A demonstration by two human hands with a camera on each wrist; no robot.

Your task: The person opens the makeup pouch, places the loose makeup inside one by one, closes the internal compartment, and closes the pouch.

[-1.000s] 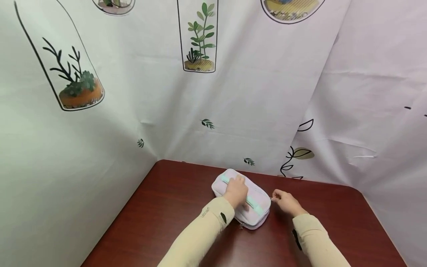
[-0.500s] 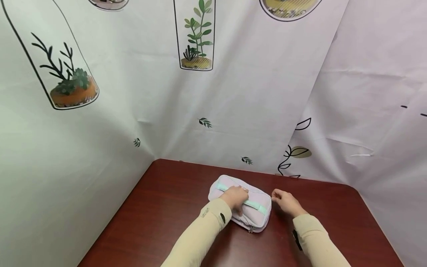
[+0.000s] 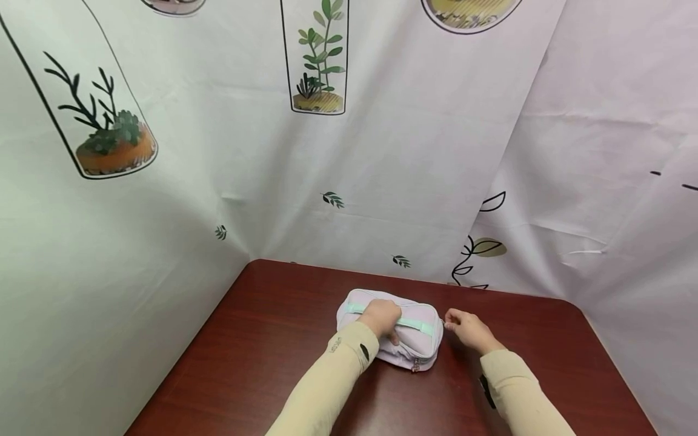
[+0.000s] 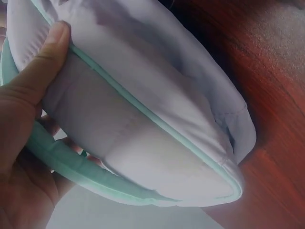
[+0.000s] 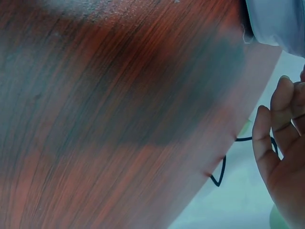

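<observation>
A lilac pencil case (image 3: 420, 342) with a mint strap (image 3: 417, 325) and mint piping lies on the brown table. My left hand (image 3: 382, 318) grips its middle from above. In the left wrist view the left thumb (image 4: 50, 52) presses the fabric near the piping, and the fingers pass behind the strap (image 4: 86, 171). At the case's right end, my right hand (image 3: 470, 330) has its fingers curled and pinches a small zipper pull (image 3: 442, 321). Its fingertips are partly cut off in the right wrist view. Another zipper pull (image 3: 417, 365) hangs at the near right corner.
The dark red-brown table (image 3: 245, 357) has rounded far corners. White cloth (image 3: 414, 151) printed with plants hangs behind it and along both sides. Table surface extends around the case on all sides.
The pencil case has turned from a slant to lying more nearly crosswise, its left end coming nearer. My left hand has shifted slightly with it; the right hand stays almost in place.
</observation>
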